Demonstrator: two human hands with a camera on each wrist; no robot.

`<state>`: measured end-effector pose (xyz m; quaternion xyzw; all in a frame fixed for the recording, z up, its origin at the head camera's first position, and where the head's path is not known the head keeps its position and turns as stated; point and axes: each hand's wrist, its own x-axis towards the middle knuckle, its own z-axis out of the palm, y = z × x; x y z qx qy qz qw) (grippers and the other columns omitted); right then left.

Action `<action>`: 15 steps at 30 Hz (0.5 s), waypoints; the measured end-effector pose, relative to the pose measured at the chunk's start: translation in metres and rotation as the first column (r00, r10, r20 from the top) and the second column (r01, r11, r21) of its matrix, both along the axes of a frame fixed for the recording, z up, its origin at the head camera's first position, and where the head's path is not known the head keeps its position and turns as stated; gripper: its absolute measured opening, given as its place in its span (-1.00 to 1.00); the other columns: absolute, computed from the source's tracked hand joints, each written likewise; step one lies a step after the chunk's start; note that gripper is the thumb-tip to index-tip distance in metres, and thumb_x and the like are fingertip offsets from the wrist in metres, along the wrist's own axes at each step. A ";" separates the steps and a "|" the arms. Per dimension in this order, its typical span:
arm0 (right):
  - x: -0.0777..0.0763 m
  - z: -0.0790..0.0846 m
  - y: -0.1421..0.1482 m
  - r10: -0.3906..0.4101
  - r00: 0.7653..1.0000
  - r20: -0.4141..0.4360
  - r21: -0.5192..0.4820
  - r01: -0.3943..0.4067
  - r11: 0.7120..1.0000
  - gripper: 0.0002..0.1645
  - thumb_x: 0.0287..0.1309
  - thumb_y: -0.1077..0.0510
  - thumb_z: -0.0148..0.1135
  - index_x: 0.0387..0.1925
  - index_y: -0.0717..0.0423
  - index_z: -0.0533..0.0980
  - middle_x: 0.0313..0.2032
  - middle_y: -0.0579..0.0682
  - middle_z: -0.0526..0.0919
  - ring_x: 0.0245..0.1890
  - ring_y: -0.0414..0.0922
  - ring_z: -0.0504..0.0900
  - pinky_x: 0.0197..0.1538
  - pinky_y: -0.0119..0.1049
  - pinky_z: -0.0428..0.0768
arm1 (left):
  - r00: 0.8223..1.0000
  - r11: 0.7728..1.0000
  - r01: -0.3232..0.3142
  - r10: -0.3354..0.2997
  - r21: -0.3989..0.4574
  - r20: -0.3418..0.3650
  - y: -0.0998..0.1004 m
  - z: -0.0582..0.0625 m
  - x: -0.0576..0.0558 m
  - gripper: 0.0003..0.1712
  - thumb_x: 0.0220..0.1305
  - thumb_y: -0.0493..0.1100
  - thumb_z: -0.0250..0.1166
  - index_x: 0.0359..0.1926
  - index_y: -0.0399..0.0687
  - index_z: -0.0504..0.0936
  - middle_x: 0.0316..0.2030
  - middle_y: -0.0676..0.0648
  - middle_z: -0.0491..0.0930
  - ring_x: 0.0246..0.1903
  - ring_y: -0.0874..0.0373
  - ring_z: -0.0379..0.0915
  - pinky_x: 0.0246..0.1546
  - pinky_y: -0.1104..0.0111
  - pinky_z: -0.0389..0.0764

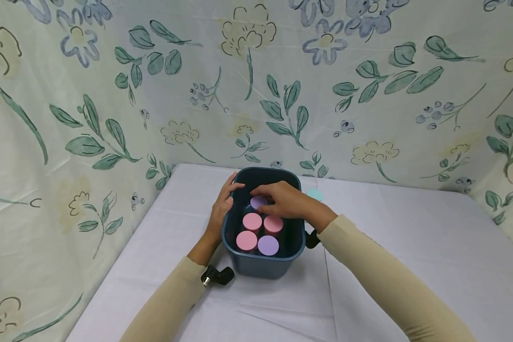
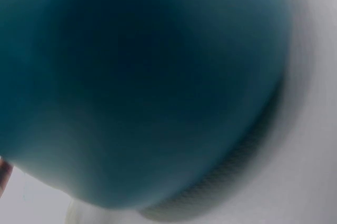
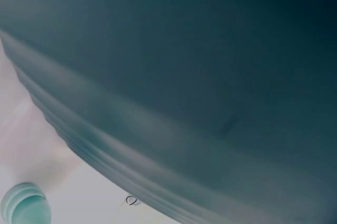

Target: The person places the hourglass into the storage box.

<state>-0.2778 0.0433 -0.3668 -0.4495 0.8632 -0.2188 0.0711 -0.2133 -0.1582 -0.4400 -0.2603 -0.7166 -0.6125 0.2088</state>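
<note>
A dark blue plastic bin [image 1: 262, 267] stands on the white-covered table. My left hand [image 1: 219, 209] holds its left rim, with fingertips over the edge. My right hand [image 1: 287, 199] reaches in over the right rim and pinches a purple-topped round container [image 1: 258, 203] between thumb and fingers; its lower part is hidden. Nearer the front of the bin stand pink-topped containers [image 1: 246, 241] and another purple-topped one [image 1: 268, 245]. The bin's blurred outer wall [image 2: 158, 87] fills most of the left wrist view. In the right wrist view its wall [image 3: 158, 66] also hides the hand.
A mint-green round container [image 1: 315, 194] stands just right of the bin, behind my right wrist; the right wrist view shows its ridged top [image 3: 29, 205]. White cloth [image 1: 389, 228] covers the table. A floral curtain [image 1: 239, 114] hangs behind and at the left.
</note>
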 end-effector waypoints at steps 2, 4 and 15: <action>0.000 0.001 0.000 -0.008 1.000 0.002 -0.005 0.008 1.000 -0.49 0.16 0.11 0.32 0.16 0.07 0.52 0.08 0.02 0.62 0.00 -0.10 0.60 0.05 -0.22 0.57 | 1.000 1.000 0.002 -0.002 0.003 0.002 0.000 0.000 0.000 -0.49 0.37 -0.26 -0.29 0.22 -0.46 0.30 0.47 -0.35 -0.13 0.46 -0.15 -0.22 0.37 -0.10 -0.05; 0.001 0.001 0.000 -0.014 1.000 0.003 -0.006 0.014 1.000 -0.49 0.15 0.11 0.32 0.16 0.08 0.52 0.08 0.03 0.62 0.00 -0.10 0.60 0.05 -0.22 0.57 | 1.000 1.000 0.005 -0.005 0.007 0.004 0.000 0.000 0.000 -0.49 0.37 -0.26 -0.29 0.22 -0.46 0.30 0.47 -0.34 -0.13 0.46 -0.15 -0.22 0.37 -0.11 -0.06; 0.001 0.000 -0.001 -0.014 1.000 0.003 -0.001 0.014 1.000 -0.50 0.14 0.12 0.34 0.14 0.09 0.54 0.06 0.02 0.63 -0.02 -0.10 0.61 0.03 -0.23 0.59 | 1.000 1.000 -0.004 0.004 0.006 0.007 0.000 0.001 0.001 -0.50 0.37 -0.27 -0.29 0.21 -0.46 0.30 0.47 -0.35 -0.12 0.46 -0.17 -0.22 0.37 -0.11 -0.06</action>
